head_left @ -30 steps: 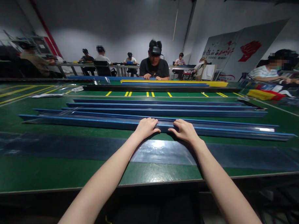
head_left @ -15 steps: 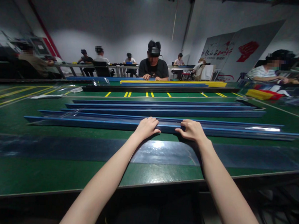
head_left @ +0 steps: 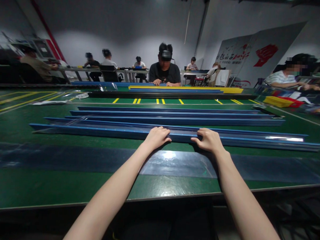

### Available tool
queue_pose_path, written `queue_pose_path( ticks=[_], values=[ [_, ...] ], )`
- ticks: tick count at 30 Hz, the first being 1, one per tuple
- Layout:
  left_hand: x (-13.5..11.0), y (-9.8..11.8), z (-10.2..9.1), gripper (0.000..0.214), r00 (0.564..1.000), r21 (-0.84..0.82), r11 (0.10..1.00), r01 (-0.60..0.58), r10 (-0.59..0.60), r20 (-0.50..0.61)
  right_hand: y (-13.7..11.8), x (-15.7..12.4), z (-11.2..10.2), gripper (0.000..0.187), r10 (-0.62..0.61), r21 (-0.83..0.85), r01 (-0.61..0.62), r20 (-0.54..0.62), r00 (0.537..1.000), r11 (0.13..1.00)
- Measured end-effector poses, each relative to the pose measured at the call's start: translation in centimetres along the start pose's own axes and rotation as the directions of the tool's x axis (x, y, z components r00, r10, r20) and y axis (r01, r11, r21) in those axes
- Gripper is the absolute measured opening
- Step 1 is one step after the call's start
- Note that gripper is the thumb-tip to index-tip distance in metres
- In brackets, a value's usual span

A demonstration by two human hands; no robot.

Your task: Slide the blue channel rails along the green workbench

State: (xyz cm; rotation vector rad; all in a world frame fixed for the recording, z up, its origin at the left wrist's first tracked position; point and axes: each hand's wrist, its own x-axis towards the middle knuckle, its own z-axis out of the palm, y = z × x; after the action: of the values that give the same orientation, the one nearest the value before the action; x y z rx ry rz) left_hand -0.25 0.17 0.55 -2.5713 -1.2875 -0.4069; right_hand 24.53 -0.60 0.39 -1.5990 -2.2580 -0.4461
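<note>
Just beyond a clear strip (head_left: 171, 166) on a green counter (head_left: 68, 188) lies a long blue rail (head_left: 96, 132). A person's left hand (head_left: 157, 135) and right hand (head_left: 208, 138) each pinch its near wall between thumb and curled fingers. Uneven pinching could bend that wall; a tug could scuff the strip, a push away jostle the other rails (head_left: 181, 120) farther beyond it.

At the centre, a blue channel (head_left: 96, 132) is being seen as smooth and plastic-looking, with a soft sheen. White light is being reflected by its glossy lining (head_left: 285, 138) toward three o'clock. At six o'clock, glare is being thrown back by a clear, glossy plastic strip (head_left: 171, 164) on a smooth, semi-gloss green tabletop (head_left: 157, 188). At twelve o'clock, a dark shirt (head_left: 169, 74) is being shown as matt cloth.
</note>
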Motion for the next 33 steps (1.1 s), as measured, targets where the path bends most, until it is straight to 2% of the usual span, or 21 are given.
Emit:
queue_pose_path(
  ticks=[7, 21, 33],
  values=[
    [0.01, 0.17, -0.41, 0.025, 0.998, 0.022, 0.999, 0.042, -0.043, 0.049, -0.04, -0.05, -0.1, 0.033, 0.007, 0.004, -0.007, 0.012, 1.0, 1.0],
    [0.01, 0.04, -0.22, 0.027, 0.997, 0.04, 0.998, 0.046, -0.048, 0.055, -0.13, 0.0, -0.33, 0.034, 0.023, -0.005, -0.023, 0.044, 0.999, 1.0],
    [0.1, 0.01, -0.3, 0.033, 0.991, -0.064, 0.99, 0.128, -0.125, 0.047, -0.1, 0.03, -0.32, 0.034, 0.029, 0.005, -0.029, 0.044, 0.999, 1.0]
  ],
)
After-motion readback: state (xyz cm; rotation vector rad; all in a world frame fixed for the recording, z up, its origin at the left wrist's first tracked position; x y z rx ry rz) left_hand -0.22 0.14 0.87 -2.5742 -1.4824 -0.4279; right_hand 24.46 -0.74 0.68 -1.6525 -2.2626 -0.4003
